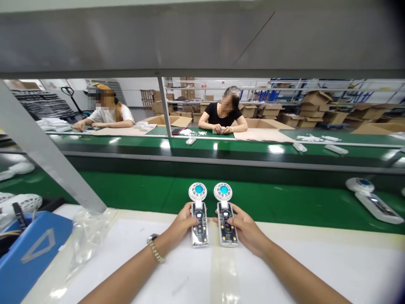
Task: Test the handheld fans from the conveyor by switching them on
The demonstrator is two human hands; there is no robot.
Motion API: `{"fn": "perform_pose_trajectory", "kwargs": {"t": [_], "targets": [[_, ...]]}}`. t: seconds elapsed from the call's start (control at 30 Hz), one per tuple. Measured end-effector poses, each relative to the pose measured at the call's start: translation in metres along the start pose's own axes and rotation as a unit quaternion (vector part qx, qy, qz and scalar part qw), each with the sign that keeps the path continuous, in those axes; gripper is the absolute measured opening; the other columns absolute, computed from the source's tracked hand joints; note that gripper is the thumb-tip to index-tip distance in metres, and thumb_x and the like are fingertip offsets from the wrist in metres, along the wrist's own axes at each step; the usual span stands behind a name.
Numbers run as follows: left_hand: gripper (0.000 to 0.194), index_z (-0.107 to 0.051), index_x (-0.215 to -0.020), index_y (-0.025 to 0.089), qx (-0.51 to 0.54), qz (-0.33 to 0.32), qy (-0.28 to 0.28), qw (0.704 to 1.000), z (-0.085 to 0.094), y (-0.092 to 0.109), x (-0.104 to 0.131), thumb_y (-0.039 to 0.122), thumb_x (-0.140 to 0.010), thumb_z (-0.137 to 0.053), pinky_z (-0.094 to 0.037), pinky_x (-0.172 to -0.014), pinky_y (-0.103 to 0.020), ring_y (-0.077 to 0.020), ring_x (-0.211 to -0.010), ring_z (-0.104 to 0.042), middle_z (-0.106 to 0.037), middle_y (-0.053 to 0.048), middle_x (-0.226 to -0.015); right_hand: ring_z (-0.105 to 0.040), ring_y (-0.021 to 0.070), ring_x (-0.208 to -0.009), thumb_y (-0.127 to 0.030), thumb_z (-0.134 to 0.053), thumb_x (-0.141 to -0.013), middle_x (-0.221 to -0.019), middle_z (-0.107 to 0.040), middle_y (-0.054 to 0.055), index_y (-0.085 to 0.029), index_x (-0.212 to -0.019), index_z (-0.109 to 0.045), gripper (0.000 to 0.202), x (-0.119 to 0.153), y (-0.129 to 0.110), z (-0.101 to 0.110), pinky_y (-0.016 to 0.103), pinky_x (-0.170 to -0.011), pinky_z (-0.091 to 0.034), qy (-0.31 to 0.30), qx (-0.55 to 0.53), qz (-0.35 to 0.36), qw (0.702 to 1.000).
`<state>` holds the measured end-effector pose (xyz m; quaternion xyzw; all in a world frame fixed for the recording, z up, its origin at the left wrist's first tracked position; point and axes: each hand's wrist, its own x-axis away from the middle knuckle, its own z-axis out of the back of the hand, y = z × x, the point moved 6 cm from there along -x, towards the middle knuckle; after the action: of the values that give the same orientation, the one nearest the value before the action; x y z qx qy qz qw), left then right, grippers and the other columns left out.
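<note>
at the white tabletop (322, 251), hands (183, 221) (246, 230) with one handheld fan (199, 234) (228, 236) each

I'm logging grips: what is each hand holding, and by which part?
Left hand: left fan; right hand: right fan; each by its handle, thumb on the front.

Two white handheld mini fans, the left fan (200, 230) and the right fan (225, 231), are held side by side, faces up and slightly apart, at the far edge of the bench (300, 253), their heads reaching past it. Each has a round vented head with a blue centre, a white neck and a pale-edged handle with a glossy dark front, a bright display and small yellowish squares. Whether either handle touches the bench is unclear.
</note>
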<state>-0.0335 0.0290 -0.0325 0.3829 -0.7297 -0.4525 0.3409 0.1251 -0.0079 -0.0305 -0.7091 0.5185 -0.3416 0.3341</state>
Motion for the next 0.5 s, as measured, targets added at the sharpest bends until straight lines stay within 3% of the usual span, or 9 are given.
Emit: {"fn": "perform_pose_trajectory", "kwargs": {"t": [0.5], "targets": [[0.04, -0.045, -0.096, 0.015, 0.0, 0.016, -0.008, 1.0, -0.0005, 0.0004, 0.0026, 0.011, -0.061, -0.063, -0.043, -0.076, -0.036, -0.0203, -0.082, -0.06, -0.057, -0.004, -0.088, -0.056, 0.0298, -0.105, -0.022, -0.072, -0.064, -0.098, -0.066, 0.008, -0.022, -0.117, -0.044, 0.06, 0.0023, -0.0016, 0.0011, 0.047, -0.092, -0.038, 0.015, 0.007, 0.008, 1.0]]}}
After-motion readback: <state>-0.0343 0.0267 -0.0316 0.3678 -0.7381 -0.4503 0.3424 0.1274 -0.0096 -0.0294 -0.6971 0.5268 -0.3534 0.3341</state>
